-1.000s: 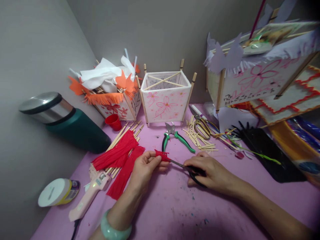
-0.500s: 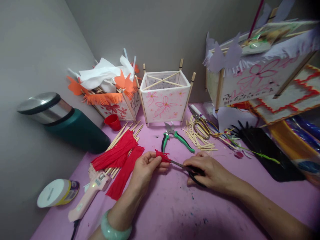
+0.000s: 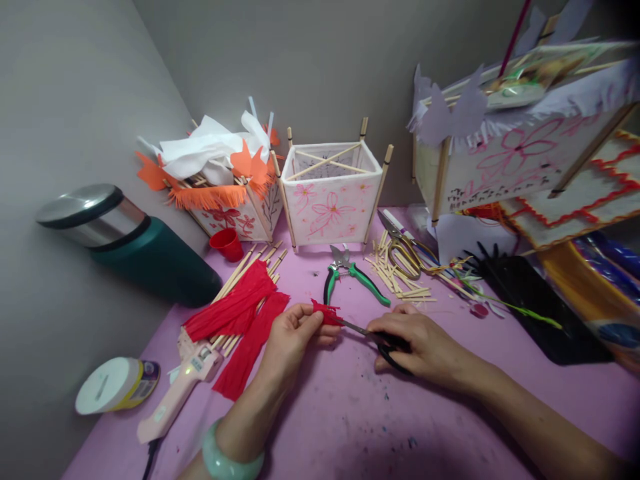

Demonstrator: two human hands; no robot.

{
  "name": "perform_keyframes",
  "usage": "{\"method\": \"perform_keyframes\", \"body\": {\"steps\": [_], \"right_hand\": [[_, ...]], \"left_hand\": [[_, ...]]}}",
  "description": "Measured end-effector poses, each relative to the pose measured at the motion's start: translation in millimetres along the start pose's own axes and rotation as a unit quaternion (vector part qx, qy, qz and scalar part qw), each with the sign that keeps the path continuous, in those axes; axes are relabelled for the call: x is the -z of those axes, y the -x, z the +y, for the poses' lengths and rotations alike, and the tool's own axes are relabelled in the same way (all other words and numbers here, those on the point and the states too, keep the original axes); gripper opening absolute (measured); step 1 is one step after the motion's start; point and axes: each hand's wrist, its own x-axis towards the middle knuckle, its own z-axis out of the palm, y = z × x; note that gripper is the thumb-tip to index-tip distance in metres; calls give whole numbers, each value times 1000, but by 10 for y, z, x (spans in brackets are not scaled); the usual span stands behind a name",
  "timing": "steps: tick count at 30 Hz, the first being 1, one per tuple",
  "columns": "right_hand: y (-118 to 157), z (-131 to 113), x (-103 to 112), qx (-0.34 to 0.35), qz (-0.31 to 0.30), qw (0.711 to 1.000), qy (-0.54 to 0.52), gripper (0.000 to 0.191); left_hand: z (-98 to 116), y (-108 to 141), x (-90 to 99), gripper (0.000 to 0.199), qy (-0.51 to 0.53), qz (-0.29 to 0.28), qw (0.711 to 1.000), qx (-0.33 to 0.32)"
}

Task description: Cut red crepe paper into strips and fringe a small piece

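Between thumb and fingers my left hand [image 3: 297,331] pinches a small piece of red crepe paper [image 3: 325,312] with ragged, fringed edges. My right hand [image 3: 425,343] is closed round the black handles of a pair of scissors [image 3: 357,328]. The scissor blades point left, and their tips meet the right end of the red paper. Left of my left hand, red crepe strips [image 3: 233,303] lie across wooden sticks [image 3: 274,263]. Green-handled pliers [image 3: 353,273] rest just beyond my hands with their jaws apart.
A white lantern-like box [image 3: 333,210] stands at the back, an orange-fringed one [image 3: 227,213] beside it. At left are a teal bottle [image 3: 155,257], a pink glue gun [image 3: 175,397] and a white-lidded tub [image 3: 107,387]. Cut sticks [image 3: 395,273], gold-handled scissors [image 3: 404,259] and a black phone-like slab [image 3: 545,313] lie right.
Almost nothing differs. The whole view has shifted very slightly; both hands, the scissors and the red paper keep the same positions relative to each other.
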Motion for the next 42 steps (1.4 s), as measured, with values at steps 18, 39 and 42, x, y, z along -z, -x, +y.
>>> {"method": "perform_keyframes", "body": {"steps": [18,39,42], "right_hand": [[-13,-23,9,-11,-1,1000,2,22],[-4,7,-6,-3,0,1000,5,25],[-8,0,-1,-5,-2,1000,8,24]], "left_hand": [[-60,-2,-13,40,-9,-12,1000,-1],[-79,-14,-16,37,-18,-22,1000,5],[-73,-14,-17,37,-18,-21,1000,6]]}}
